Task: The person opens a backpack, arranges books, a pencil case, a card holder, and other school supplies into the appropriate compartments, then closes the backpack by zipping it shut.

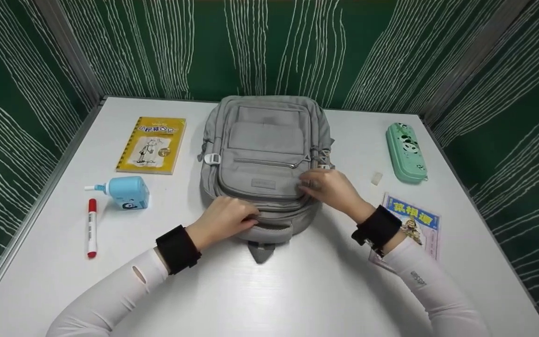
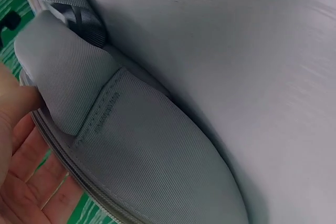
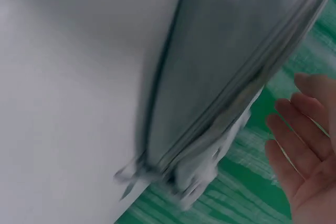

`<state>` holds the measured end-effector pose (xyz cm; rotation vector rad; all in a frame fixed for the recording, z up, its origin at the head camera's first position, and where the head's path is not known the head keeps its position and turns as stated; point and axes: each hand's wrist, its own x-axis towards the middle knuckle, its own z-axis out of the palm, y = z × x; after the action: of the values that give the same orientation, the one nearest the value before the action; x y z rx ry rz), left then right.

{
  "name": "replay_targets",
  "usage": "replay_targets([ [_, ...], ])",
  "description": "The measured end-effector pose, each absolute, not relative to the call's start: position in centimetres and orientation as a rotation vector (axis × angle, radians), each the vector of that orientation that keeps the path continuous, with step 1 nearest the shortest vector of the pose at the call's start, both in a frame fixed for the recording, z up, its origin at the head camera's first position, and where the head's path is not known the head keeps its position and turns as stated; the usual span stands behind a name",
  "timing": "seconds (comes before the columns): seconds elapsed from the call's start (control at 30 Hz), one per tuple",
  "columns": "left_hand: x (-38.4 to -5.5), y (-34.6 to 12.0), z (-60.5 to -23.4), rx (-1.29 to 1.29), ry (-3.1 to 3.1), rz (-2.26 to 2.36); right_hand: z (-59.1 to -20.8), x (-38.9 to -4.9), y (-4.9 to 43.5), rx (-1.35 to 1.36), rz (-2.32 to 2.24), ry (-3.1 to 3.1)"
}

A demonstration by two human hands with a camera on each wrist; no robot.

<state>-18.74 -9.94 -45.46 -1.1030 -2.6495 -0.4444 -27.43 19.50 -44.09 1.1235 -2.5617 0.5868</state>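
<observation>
A grey backpack lies front side up in the middle of the table, its top handle towards me. At the handle's left, my left hand grips the bag's top edge. The left wrist view shows the thumb against the edge by the handle and the fingers on the far side of the zipper seam. Over the bag's right side is my right hand. In the right wrist view its fingers are loosely bent, apart from the backpack's zipped side, holding nothing.
To the left are a yellow book, a blue bottle-like item with a white tip and a red-capped marker. To the right are a green panda pencil case, a small eraser-like block and a booklet, partly under my right forearm.
</observation>
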Motion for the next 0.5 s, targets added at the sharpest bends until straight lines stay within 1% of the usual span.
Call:
replay_targets([
  [0.1,-18.9,-10.2,-45.4,-1.083,-2.656,-0.427,-44.2,-26.0,18.0,1.277,0.588,-2.555],
  [0.2,-19.0,-10.3,-45.4,-1.069,-2.665,-0.428,-44.1,-25.0,17.0,1.372,0.545,-2.595],
  [0.5,-18.7,-10.4,-45.6,-1.056,-2.678,-0.432,-44.2,-24.4,15.3,1.404,0.324,-2.649],
])
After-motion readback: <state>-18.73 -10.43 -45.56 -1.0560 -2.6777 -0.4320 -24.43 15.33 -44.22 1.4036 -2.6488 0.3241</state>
